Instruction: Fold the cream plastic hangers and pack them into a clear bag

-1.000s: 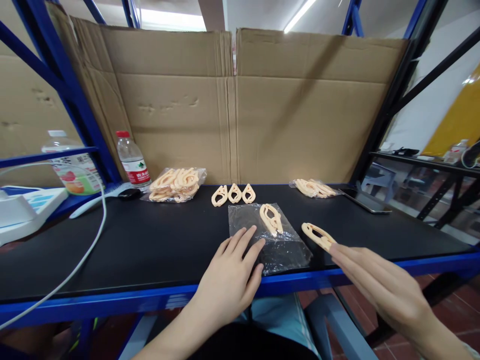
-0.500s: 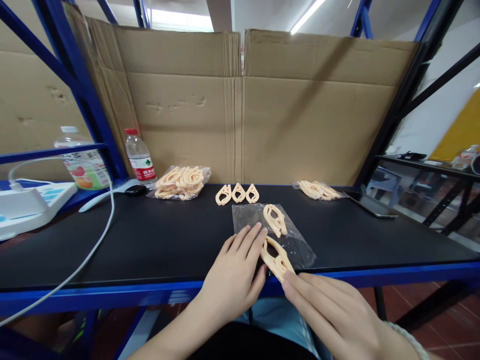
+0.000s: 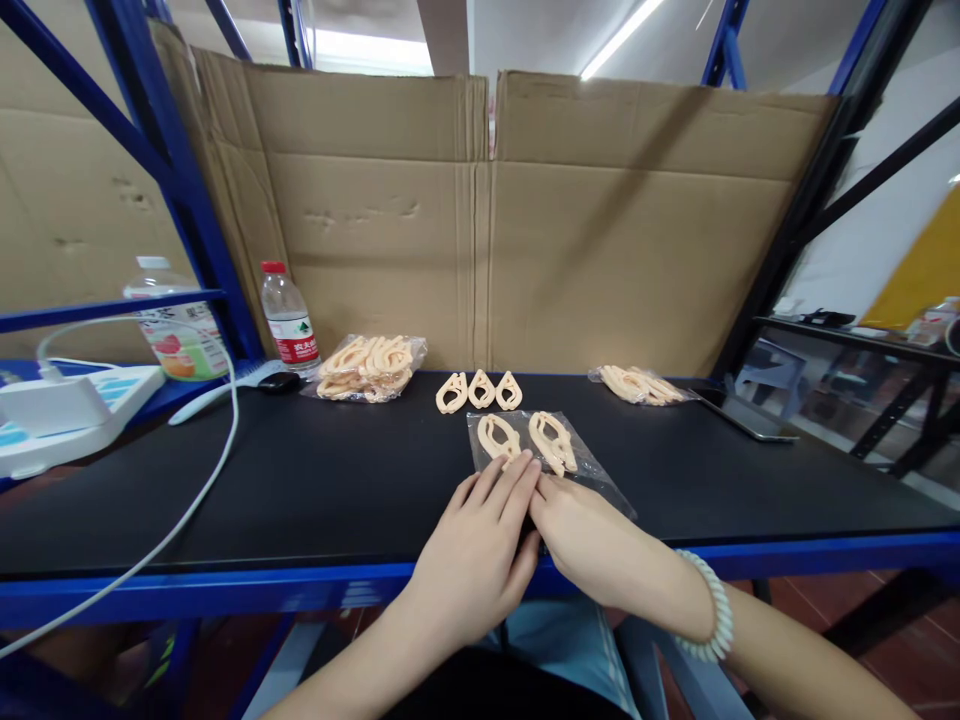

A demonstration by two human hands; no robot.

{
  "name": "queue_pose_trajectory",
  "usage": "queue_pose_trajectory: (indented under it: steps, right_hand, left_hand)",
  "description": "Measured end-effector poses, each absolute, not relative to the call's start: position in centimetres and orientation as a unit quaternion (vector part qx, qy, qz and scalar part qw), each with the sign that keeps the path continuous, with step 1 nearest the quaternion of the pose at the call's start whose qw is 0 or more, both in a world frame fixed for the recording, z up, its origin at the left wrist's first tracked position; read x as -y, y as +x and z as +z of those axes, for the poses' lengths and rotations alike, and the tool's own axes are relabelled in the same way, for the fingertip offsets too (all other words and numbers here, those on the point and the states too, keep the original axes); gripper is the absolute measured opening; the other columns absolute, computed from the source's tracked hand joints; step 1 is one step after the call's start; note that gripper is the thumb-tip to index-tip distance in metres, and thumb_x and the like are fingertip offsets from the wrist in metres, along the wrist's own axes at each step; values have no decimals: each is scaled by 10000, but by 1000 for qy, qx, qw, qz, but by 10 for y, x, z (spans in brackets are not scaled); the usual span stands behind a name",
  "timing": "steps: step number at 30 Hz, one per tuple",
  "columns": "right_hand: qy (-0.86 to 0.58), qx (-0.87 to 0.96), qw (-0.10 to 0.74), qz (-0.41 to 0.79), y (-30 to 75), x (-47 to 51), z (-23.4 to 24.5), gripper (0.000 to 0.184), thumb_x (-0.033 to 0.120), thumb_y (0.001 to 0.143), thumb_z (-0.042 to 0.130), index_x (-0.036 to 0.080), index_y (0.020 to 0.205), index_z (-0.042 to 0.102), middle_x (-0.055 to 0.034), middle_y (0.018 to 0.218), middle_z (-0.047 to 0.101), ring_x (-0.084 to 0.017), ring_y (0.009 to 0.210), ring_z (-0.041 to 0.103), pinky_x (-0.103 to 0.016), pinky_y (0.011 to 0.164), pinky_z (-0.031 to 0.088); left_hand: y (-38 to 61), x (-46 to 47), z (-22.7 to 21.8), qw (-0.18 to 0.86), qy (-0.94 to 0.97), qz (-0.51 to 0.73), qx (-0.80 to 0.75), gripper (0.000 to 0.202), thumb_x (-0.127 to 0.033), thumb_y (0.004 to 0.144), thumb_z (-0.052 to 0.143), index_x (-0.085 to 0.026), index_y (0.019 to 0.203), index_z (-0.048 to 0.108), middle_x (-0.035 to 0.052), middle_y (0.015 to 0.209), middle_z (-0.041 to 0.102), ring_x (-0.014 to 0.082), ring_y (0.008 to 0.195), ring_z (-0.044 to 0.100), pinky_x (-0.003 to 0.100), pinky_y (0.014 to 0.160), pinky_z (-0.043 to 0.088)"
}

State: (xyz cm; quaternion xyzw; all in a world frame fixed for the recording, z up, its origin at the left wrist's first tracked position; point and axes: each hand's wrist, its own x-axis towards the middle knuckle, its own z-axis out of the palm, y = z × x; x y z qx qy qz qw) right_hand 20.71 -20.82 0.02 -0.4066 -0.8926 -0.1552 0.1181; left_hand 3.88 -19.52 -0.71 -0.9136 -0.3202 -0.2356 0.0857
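Observation:
Two cream folding hangers lie folded up at the clear plastic bag (image 3: 600,487) on the black table top. My left hand (image 3: 480,545) rests flat on the bag's near left part, fingers stretched out over the lower end of the left folding hanger (image 3: 498,436). Close against it, my right hand (image 3: 589,530) is curled with its fingertips at that same hanger's lower end; the grip itself is mostly hidden. The other folding hanger (image 3: 553,442) sits just beyond my right hand, untouched as far as I can see.
Three more folded hangers (image 3: 481,390) stand in a row farther back. Filled bags of hangers lie at back left (image 3: 367,368) and back right (image 3: 641,384). A red-capped bottle (image 3: 291,318), a white cable (image 3: 196,490) and a flat tablet-like device (image 3: 746,415) are around.
My right hand has moved forward and left, carrying the nearer hanger up beside the other one at the bag. My left hand has stayed nearly in place.

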Motion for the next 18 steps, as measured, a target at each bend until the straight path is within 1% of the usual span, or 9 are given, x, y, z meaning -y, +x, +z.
queue_pose_trajectory:
  steps: [2, 3, 5, 8, 9, 10, 13, 16, 18]
  right_hand:
    - [-393, 902, 125, -127, 213, 221, 9, 431, 47, 755, 480, 0, 1179, 538, -225, 1214, 548, -290, 1124, 534, -385, 965, 454]
    - [-388, 906, 129, -111, 216, 227, 17, 413, 44, 755, 469, 26, 1157, 560, -207, 1201, 564, -278, 1110, 548, -372, 942, 469]
    - [-392, 904, 150, -80, 224, 235, 38, 341, 39, 768, 438, 96, 1043, 631, -138, 1058, 648, -233, 973, 621, -334, 846, 508]
    - [-426, 872, 237, -56, 235, 216, 75, 311, 43, 794, 396, 160, 856, 677, -43, 817, 691, -159, 743, 648, -268, 720, 506]
    - [-424, 863, 270, -60, 239, 198, 86, 308, 52, 807, 393, 162, 827, 680, -32, 802, 694, -150, 731, 646, -262, 723, 498]
    - [-411, 865, 282, -59, 241, 176, 93, 312, 50, 807, 395, 164, 834, 684, -25, 821, 701, -145, 746, 648, -257, 741, 493]
    - [-349, 911, 218, -25, 249, 90, 96, 375, 11, 786, 406, 147, 1011, 673, -46, 1018, 694, -149, 925, 639, -254, 864, 468]
    - [-386, 909, 130, -86, 253, 13, 72, 436, 2, 788, 431, 122, 1167, 610, -108, 1201, 613, -210, 1108, 567, -323, 956, 426]
    - [-389, 911, 102, -84, 251, -20, 51, 426, 13, 795, 467, 139, 1178, 605, -112, 1215, 602, -222, 1133, 551, -333, 955, 430]
  left_hand:
    - [38, 195, -7, 83, -913, -231, 324, 568, -263, 894, 424, -144, 1426, 265, 87, 1492, 279, 274, 1348, 290, 435, 1060, 343]
    - [38, 195, -6, 81, -913, -229, 326, 568, -266, 896, 421, -146, 1428, 260, 87, 1495, 273, 275, 1347, 292, 435, 1058, 347]
    - [38, 195, -6, 77, -914, -227, 328, 573, -270, 900, 416, -153, 1434, 246, 84, 1497, 267, 277, 1347, 292, 437, 1055, 352]
    - [38, 196, -5, 76, -913, -226, 330, 579, -274, 902, 412, -165, 1441, 230, 82, 1497, 268, 281, 1346, 295, 448, 1050, 358]
    - [38, 197, -4, 77, -913, -225, 331, 579, -275, 902, 413, -168, 1442, 229, 81, 1498, 266, 282, 1345, 296, 451, 1046, 362]
    - [38, 197, -4, 79, -912, -224, 333, 580, -275, 903, 412, -170, 1442, 228, 80, 1499, 263, 281, 1346, 294, 452, 1045, 365]
    - [38, 198, -4, 85, -913, -220, 334, 575, -273, 906, 409, -167, 1441, 230, 76, 1499, 265, 272, 1350, 288, 448, 1046, 369]
    - [37, 198, -4, 93, -912, -218, 334, 571, -271, 904, 415, -157, 1436, 243, 77, 1492, 281, 264, 1346, 297, 442, 1049, 372]
    - [36, 198, -5, 98, -912, -218, 332, 573, -268, 898, 425, -158, 1432, 250, 79, 1486, 296, 264, 1340, 310, 440, 1043, 381]
